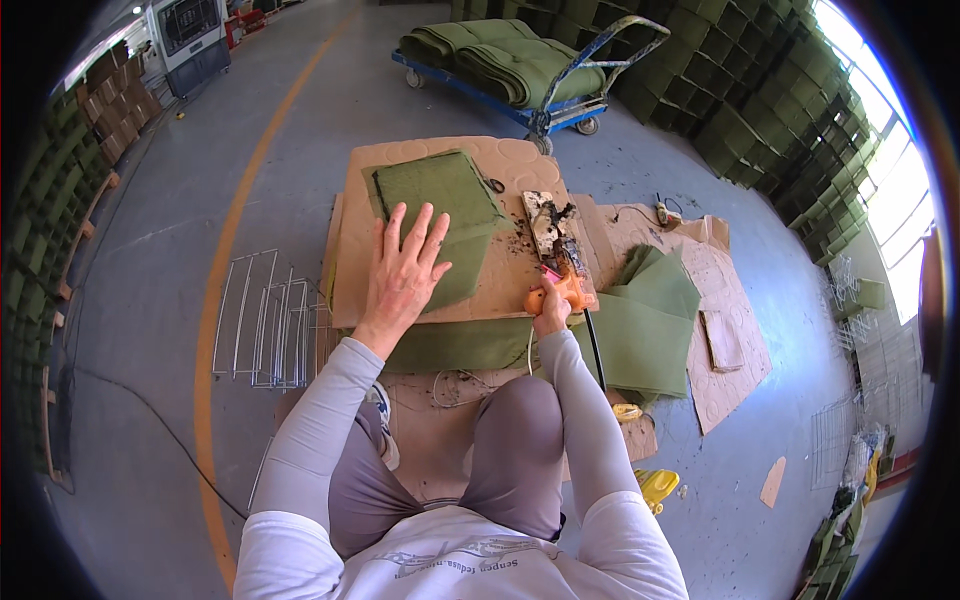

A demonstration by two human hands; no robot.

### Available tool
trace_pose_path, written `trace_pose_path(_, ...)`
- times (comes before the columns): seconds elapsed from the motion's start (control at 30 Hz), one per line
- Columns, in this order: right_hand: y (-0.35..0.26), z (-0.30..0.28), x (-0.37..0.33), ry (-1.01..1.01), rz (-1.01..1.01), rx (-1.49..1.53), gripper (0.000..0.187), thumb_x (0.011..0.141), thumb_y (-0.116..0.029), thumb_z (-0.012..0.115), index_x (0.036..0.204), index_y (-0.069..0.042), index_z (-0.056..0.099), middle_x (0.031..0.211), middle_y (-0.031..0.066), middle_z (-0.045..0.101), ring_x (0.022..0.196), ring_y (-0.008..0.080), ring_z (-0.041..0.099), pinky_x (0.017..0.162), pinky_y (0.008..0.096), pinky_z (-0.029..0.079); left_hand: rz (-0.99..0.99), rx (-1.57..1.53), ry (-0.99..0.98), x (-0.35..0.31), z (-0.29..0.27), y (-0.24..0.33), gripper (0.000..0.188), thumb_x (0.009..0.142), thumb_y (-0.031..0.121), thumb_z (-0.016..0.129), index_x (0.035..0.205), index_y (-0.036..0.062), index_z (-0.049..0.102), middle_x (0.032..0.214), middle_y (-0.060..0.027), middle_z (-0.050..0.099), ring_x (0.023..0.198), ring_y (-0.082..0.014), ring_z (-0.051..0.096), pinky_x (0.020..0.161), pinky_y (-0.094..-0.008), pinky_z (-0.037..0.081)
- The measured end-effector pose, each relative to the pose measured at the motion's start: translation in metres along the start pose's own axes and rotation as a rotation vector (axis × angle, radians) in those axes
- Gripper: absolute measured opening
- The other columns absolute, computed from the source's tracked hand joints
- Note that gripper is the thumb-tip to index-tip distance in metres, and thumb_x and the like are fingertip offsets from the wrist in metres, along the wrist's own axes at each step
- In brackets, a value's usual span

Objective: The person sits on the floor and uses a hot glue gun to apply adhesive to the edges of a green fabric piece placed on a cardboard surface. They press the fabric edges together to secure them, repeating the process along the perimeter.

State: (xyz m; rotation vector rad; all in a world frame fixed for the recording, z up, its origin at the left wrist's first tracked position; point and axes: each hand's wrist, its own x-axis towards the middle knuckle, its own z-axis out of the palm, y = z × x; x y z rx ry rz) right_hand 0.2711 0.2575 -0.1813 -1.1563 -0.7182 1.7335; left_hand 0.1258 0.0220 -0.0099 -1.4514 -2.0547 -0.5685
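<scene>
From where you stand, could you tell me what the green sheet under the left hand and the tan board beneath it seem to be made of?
The green sheet under the left hand looks like matte felt-like fabric: soft, folded edges, no shine. The tan board looks like plain cardboard: flat, stiff, dull brown, faintly embossed with circles.

Bare cardboard board [510,275] lies open between the green felt piece [440,215] and the scorched wooden block [548,222] along its right edge. Off its left edge, wire racks [265,320] bar the floor. Beyond the far edge the concrete floor [300,120] runs free up to the blue cart [520,105]
</scene>
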Motion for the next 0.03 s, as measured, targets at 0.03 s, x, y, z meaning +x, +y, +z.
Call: trace_pose_path(0.03,-0.0007,0.0053,0.0014,0.021,0.057,0.006,0.034,0.075,-0.017,0.073,0.098,0.003,0.055,0.083,0.0133,0.066,0.065,0.0224,0.063,0.062,0.0364,0.053,-0.001,0.003,-0.008,-0.0016,0.0041,-0.0023,0.067,0.081,0.028,0.067,0.14,0.0154,0.039,0.145,-0.0067,0.033,0.133,-0.036,0.027,0.109,-0.0527,0.027)
